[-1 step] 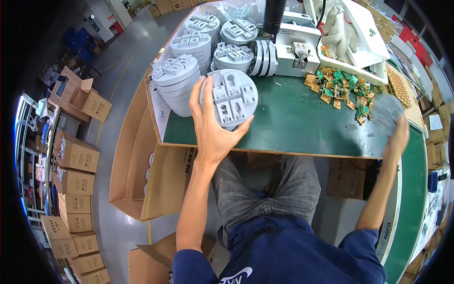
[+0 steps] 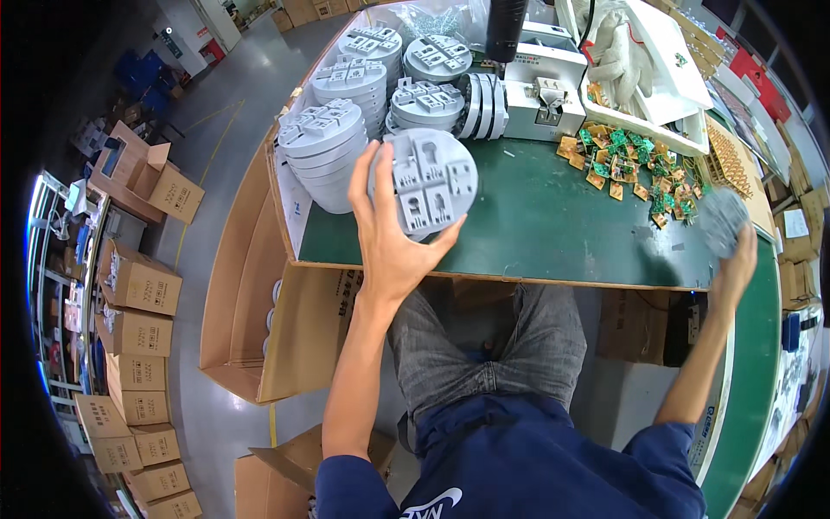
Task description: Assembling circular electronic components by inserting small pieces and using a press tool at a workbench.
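Note:
My left hand [image 2: 389, 251] is closed round the edge of a round grey plastic disc [image 2: 430, 183], thumb on the near side and fingers on the left. Four moulded recessed blocks split by a cross show on its face, which is tilted up over the green table. At the table's right side my right hand [image 2: 735, 264] grips another grey disc [image 2: 723, 223], blurred by motion and held up on edge. Its face cannot be made out. Several stacks of like discs [image 2: 322, 130] stand behind my left hand, and a few discs [image 2: 482, 105] stand on edge beside them.
Small green and orange circuit boards [image 2: 622, 160] lie heaped on the green table [image 2: 536, 225]. A grey-white machine [image 2: 542, 91] with a metal fixture stands behind, under a black cylinder [image 2: 504, 30]. A white foam box [image 2: 640, 69] holds gloves. Open cartons [image 2: 251, 311] stand below the left edge.
My right hand and its disc have shifted to the right, toward the table's edge. The disc in my left hand has moved very slightly right.

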Demonstrator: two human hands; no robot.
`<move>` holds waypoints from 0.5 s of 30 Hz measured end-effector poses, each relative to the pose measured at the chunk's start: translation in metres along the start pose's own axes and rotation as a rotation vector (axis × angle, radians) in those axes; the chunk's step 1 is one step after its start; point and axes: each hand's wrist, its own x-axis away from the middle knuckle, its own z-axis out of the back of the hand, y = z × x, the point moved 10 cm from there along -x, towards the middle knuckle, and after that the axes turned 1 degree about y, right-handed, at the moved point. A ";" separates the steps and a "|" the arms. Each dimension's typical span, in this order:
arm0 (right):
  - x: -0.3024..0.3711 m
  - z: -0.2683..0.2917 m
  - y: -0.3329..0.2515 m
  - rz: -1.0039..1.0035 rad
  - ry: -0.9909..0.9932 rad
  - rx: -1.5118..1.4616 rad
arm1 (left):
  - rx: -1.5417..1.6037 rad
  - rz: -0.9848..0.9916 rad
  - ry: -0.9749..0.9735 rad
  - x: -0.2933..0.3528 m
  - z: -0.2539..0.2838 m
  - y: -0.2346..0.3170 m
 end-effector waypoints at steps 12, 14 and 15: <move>-0.067 0.302 0.052 0.049 0.633 1.464 | 0.047 -0.375 0.128 0.024 -0.006 0.027; -0.060 0.260 -0.013 0.427 0.755 1.647 | 0.079 -0.381 0.155 0.021 -0.013 0.029; -0.066 0.242 -0.026 0.726 0.644 1.645 | 0.100 -0.383 0.163 0.019 -0.018 0.031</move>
